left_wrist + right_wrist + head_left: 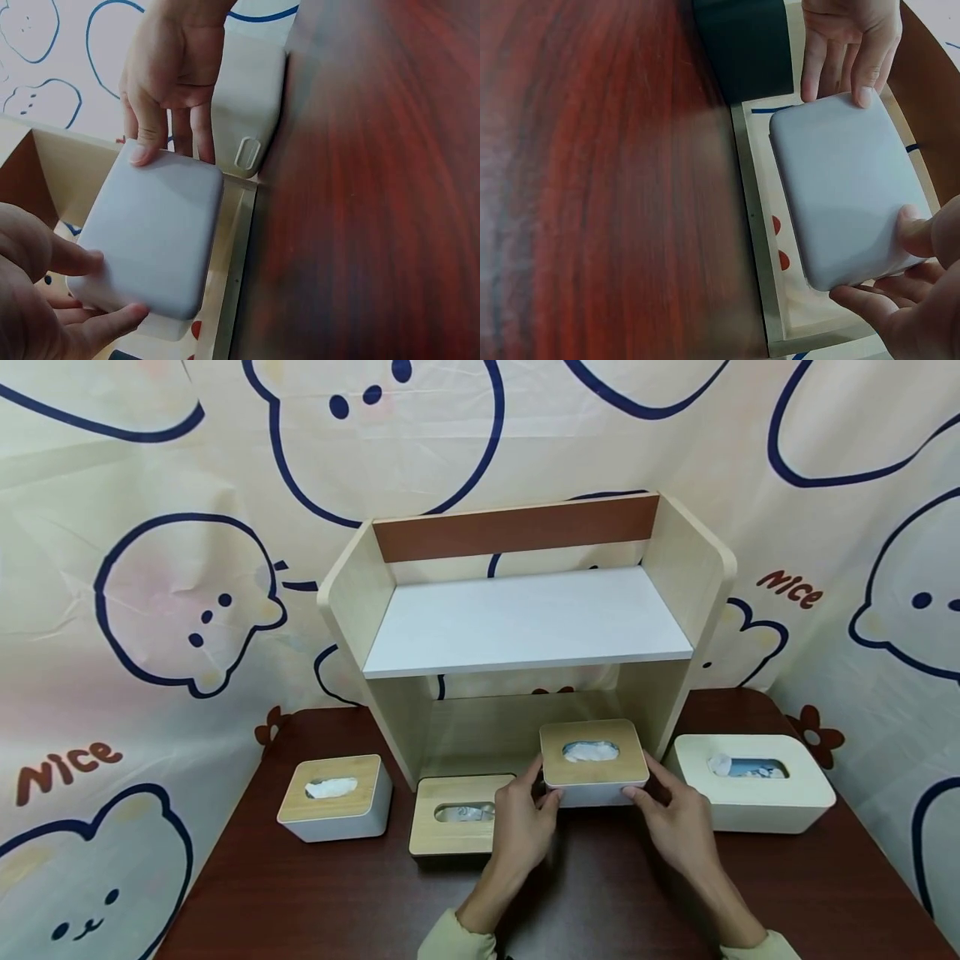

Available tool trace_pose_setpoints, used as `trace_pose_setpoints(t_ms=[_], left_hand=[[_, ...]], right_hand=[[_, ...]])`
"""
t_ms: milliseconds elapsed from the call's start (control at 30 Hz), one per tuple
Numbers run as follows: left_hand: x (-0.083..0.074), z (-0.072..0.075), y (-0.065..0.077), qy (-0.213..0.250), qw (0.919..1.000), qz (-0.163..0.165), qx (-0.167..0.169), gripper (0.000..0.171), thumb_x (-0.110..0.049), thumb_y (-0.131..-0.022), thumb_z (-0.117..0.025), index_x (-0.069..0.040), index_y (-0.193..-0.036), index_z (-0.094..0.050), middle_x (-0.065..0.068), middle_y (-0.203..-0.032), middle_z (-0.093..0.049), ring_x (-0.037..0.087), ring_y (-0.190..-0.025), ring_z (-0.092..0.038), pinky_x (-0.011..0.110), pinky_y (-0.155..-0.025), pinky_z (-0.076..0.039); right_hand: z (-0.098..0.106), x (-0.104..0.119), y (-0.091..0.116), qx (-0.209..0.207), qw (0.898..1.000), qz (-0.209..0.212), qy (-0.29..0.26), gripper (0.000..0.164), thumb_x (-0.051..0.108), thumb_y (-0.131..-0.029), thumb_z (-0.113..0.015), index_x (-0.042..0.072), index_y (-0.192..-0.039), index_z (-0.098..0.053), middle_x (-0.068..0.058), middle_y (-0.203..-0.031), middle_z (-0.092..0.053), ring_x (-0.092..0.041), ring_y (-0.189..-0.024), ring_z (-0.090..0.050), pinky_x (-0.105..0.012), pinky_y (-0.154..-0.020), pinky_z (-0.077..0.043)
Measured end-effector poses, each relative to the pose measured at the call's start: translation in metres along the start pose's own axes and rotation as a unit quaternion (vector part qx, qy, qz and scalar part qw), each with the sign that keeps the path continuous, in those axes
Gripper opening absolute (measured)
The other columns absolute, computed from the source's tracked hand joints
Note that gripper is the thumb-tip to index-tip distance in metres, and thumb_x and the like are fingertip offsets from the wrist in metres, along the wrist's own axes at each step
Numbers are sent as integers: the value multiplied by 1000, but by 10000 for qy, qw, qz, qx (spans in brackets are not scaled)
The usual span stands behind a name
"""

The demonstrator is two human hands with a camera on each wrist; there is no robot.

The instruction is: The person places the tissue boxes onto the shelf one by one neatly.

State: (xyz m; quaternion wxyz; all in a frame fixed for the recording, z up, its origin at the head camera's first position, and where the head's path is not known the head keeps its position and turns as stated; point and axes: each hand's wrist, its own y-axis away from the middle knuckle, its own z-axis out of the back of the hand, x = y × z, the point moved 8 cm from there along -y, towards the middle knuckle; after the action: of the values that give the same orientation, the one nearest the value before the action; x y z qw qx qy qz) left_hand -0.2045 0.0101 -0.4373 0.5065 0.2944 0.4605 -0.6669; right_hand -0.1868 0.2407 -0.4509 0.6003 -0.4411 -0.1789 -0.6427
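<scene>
A tissue box (591,770) with a light wooden lid and pale grey sides is held between both hands, at the lower opening of a desktop shelf (525,622). My left hand (523,822) grips its left end and my right hand (678,827) grips its right end, thumbs on the near side. The wrist views show the smooth grey side (154,225) of this box, with fingers curled round both ends. White tissue shows in its oval slot. Just left of it, a wooden-lidded tissue box with a dark body (453,814) sits partly behind my left hand.
On the dark red-brown table (600,902), another wood-lidded tissue box (333,797) stands at the left and a larger cream tissue box (750,785) at the right. The shelf has a white upper board (525,618) and a brown back strip (517,528). A patterned cloth (180,718) hangs behind.
</scene>
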Motion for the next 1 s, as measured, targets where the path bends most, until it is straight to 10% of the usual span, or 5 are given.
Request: trace_pose_setpoints(t_ms=[133,300,700,1000], left_hand=[[2,-1,-6,71,10000,40,-44,49,3,-94,-78,-5,-142,-68,16,-120,-80,10,-94,-73,15,-71,-57],[5,-3,-12,207,9996,132,-110,52,6,-94,-77,-5,-144,-67,19,-129,-77,24,-114,-76,22,-84,-63],[11,-8,-30,143,9986,472,-211,54,2,-95,-78,0,-147,-64,22,-136,-72,33,-122,-73,35,-92,-66],[12,-8,-42,10,9985,492,-230,52,2,-94,-78,3,-144,-65,22,-135,-73,33,-116,-76,33,-91,-65]], right_hand=[[-2,0,-5,-159,9998,13,-120,60,12,-94,-84,4,-149,-63,-22,-88,-78,2,-62,-46,-16,-53,-40],[-4,-1,-11,-408,9986,138,-319,58,7,-92,-86,2,-146,-66,-23,-118,-79,3,-87,-64,-6,-66,-47],[-8,-7,-25,-802,9962,151,-292,55,7,-91,-87,5,-142,-69,-26,-106,-80,-3,-60,-46,-12,-57,-38],[-15,-9,-31,-1038,9938,56,-390,53,4,-89,-87,3,-139,-71,-23,-120,-77,-18,-101,-74,1,-72,-43]])
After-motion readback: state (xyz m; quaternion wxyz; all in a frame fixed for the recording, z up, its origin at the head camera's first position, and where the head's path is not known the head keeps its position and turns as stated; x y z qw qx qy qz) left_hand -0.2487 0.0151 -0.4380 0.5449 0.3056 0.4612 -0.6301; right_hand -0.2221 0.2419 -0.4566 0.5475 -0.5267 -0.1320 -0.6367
